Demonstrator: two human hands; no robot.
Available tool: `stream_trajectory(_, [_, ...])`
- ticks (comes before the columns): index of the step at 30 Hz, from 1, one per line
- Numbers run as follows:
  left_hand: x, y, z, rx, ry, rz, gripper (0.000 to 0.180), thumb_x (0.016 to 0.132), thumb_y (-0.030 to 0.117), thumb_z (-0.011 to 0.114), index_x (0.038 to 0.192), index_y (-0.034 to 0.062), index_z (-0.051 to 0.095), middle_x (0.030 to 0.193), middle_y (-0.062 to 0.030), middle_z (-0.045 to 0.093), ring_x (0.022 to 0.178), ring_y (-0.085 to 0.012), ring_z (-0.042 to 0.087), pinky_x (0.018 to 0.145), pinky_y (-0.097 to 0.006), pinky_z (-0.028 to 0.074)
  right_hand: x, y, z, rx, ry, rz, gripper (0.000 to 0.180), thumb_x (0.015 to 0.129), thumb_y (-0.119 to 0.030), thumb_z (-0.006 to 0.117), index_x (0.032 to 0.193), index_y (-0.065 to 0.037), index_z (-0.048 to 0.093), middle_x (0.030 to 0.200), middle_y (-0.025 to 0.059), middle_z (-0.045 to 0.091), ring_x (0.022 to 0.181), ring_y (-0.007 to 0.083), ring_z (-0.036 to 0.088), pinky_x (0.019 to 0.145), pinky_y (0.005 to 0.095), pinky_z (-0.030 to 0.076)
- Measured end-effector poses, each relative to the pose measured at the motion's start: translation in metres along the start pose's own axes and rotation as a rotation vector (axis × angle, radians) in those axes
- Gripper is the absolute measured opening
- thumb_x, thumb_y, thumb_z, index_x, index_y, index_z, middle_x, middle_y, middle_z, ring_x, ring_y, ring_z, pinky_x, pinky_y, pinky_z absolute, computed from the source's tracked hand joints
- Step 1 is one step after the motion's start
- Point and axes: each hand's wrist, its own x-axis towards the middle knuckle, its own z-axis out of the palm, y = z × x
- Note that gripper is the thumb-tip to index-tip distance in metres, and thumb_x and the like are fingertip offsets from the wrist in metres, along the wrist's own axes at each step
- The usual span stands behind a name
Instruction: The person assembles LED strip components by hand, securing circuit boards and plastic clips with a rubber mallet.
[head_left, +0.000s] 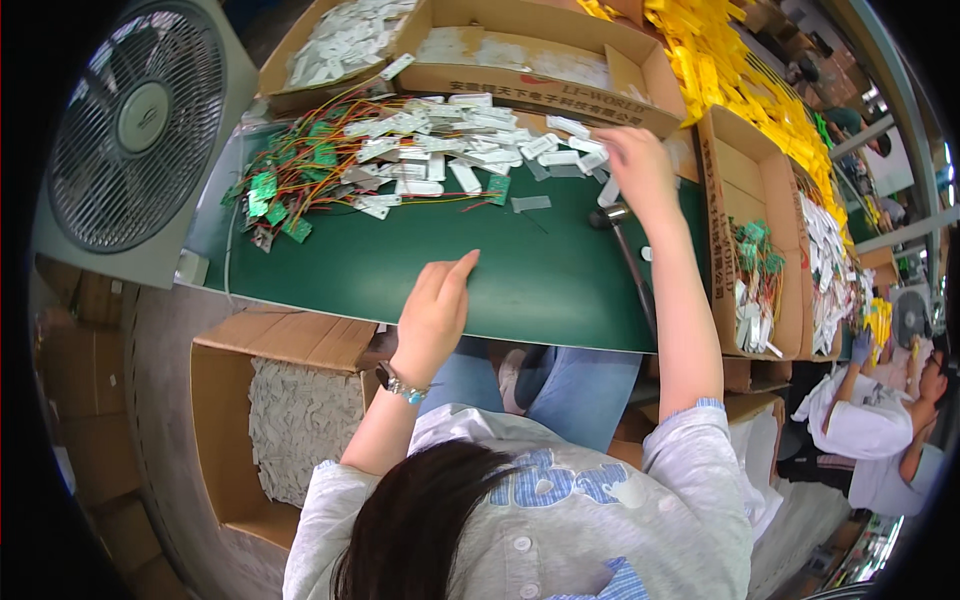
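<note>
Here: white casing [568, 127], mostly crosswise, lies just left of your nearer right hand [642, 168], finger closure unclear; your left hand [436, 302], farther, index finger apart.

Can't make out from here whether the right hand [645, 170] pinches a white piece [592, 160]; fingertips too small. Left hand's [432, 305] underside hidden, so contact with the green tabletop [530, 275] is unclear. Jeans [590, 390] vanish beneath it. Fan [143, 115], yellow parts [690, 60] cropped up top. Co-worker [865, 410] far right: small, blurry.
</note>
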Motion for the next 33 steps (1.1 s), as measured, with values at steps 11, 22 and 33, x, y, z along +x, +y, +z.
stream_trajectory(11, [0.002, 0.000, -0.003, -0.082, -0.074, -0.020, 0.036, 0.084, -0.004, 0.063, 0.120, 0.0025, 0.061, 0.101, -0.0124, 0.064, 0.095, -0.0309, 0.061, 0.082, -0.041, 0.052, 0.010, -0.009, 0.044, -0.058, -0.112, -0.231, 0.012, 0.083, -0.010, 0.068, 0.095, -0.011, 0.069, 0.093, 0.0035, 0.067, 0.101, 0.0256, 0.061, 0.086, 0.0402, 0.048])
stream_trajectory(22, [0.051, -0.041, -0.012, -0.002, -0.045, -0.110, 0.022, 0.082, -0.001, 0.067, 0.103, 0.0023, 0.067, 0.100, -0.0130, 0.064, 0.095, -0.0330, 0.059, 0.084, -0.042, 0.050, -0.104, -0.063, -0.043, 0.913, -0.747, 0.501, 0.016, 0.094, -0.014, 0.064, 0.106, -0.003, 0.062, 0.072, 0.0024, 0.060, 0.064, 0.0095, 0.054, 0.058, 0.0248, 0.043])
stream_trajectory(33, [0.103, -0.054, 0.008, 0.341, -0.368, 0.029, 0.011, 0.083, 0.012, 0.072, 0.088, 0.0048, 0.065, 0.094, -0.0098, 0.061, 0.094, -0.0300, 0.058, 0.082, -0.040, 0.050, -0.142, -0.090, -0.043, 0.679, -0.355, 0.366, 0.020, 0.088, -0.002, 0.067, 0.108, -0.004, 0.065, 0.093, 0.0094, 0.058, 0.077, 0.0217, 0.058, 0.071, 0.0323, 0.048])
